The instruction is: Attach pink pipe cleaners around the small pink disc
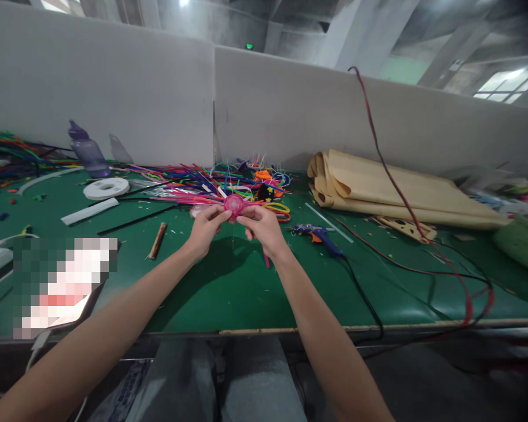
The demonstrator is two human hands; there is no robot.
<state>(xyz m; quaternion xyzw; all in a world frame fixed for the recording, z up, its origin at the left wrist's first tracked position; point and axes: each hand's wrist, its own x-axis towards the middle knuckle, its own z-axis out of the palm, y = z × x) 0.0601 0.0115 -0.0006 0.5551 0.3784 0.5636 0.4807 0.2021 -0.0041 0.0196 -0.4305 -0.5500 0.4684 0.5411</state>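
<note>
A small round pink piece (234, 204) is held up between both hands over the green table; its exact kind is unclear. My left hand (209, 227) pinches its lower left edge between thumb and fingertips. On the other side, my right hand (262, 227) grips the lower right edge the same way. Thin pale strands stick out above and below the piece. Behind it lies a pile of colourful pipe cleaners (171, 181), partly hidden by the hands. A pink strip (266, 258) shows just below my right hand.
A blue glue gun (319, 235) with a black cord lies right of my hands. Farther right are rolled brown paper (391, 187) and a hanging red-black cable (378, 146). Leftward are a white ribbon spool (106, 188), a purple bottle (88, 152) and a blurred-out phone (70, 287).
</note>
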